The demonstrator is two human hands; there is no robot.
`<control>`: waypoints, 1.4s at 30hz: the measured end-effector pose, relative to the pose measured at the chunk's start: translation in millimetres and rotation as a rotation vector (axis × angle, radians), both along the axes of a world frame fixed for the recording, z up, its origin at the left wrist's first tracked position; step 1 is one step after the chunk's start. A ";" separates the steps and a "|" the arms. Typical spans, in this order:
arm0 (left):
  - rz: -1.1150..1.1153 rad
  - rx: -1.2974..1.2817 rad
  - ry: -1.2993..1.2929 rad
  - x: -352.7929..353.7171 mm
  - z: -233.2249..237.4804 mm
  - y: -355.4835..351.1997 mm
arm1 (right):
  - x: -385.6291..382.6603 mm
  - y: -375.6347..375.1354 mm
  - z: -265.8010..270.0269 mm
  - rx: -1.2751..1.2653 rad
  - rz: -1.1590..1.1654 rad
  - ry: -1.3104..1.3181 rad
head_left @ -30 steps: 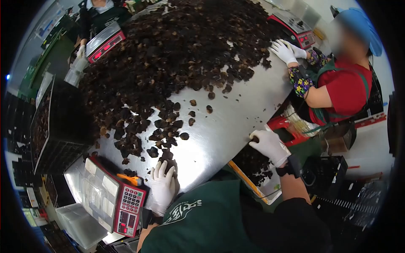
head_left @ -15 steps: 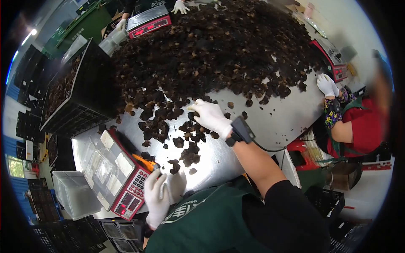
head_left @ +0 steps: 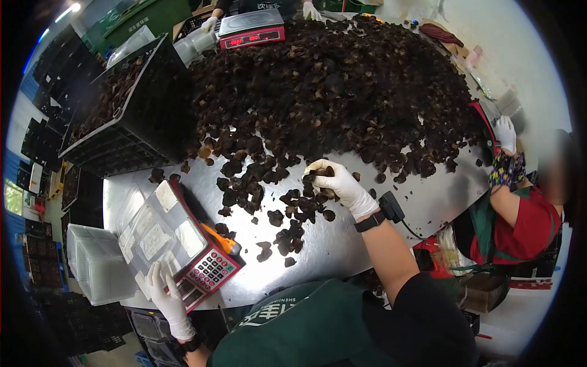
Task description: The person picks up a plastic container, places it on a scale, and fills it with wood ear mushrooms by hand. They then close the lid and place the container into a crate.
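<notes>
My right hand point(head_left: 340, 187), in a white glove, is closed round a few dark dried fungus pieces point(head_left: 324, 174) above the metal table point(head_left: 342, 240). Loose pieces point(head_left: 292, 237) lie just left of and below it. Beyond spreads a large heap of the same dark pieces point(head_left: 342, 85). My left hand point(head_left: 164, 293), also gloved, is over the front left edge of the red scale point(head_left: 211, 269), fingers apart and holding nothing. Taped squares cover the scale's clear-topped plate point(head_left: 160, 232). An orange-handled tool point(head_left: 221, 238) lies beside the scale.
A black crate point(head_left: 131, 116) of dark pieces stands at the left, clear containers point(head_left: 101, 263) below it. Across the table are another scale point(head_left: 252, 29) and a co-worker's gloved hands point(head_left: 310, 11). A co-worker in red point(head_left: 520, 226) is at the right, with one gloved hand near a scale.
My right hand has closed on some pieces and lifted them. My left hand has moved left, from beside the scale's keypad to its front left edge. The view has shifted. The right co-worker's hand has moved to the scale.
</notes>
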State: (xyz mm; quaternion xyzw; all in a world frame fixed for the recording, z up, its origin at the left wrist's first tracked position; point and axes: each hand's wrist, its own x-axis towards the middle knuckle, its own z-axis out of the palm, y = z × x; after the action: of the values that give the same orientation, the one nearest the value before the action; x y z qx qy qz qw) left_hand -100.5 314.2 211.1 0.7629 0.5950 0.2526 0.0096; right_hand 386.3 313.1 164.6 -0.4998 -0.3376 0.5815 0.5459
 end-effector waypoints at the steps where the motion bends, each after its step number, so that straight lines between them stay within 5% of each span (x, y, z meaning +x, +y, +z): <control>1: -0.001 -0.015 -0.017 3.9 -1.0 -1.5 | 0.3 -3.8 -5.1 0.016 -0.014 0.073; 11: -0.108 0.137 -0.076 61.9 7.2 -3.7 | 0.4 -34.0 10.0 0.135 -0.082 0.222; 21: -0.736 -0.236 -0.470 207.9 40.4 -3.9 | -21.4 -53.5 36.3 0.102 -0.108 0.148; 23: -0.680 -0.524 -0.681 229.2 36.7 -3.8 | -27.4 -55.4 36.5 0.074 -0.106 0.119; 25: -0.713 -0.327 -0.559 243.9 33.8 -6.1 | -37.6 -56.2 39.8 0.085 -0.162 0.082; 29: -0.713 -0.663 -0.501 259.8 23.1 -25.2 | -69.0 -57.6 48.4 0.069 -0.368 -0.008; 34: -0.581 -1.273 -0.996 261.2 7.4 -28.9 | -92.2 -55.7 36.1 0.199 -0.533 -0.149; 42: -0.587 -1.360 -1.055 248.5 5.3 -33.2 | -100.5 -68.2 44.3 0.087 -0.460 0.085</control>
State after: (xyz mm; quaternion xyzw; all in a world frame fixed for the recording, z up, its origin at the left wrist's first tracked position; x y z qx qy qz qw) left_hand 148.0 281.0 216.5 0.4986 0.3159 0.1508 0.7930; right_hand 285.8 244.9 208.8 -0.5145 -0.2162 0.4472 0.6989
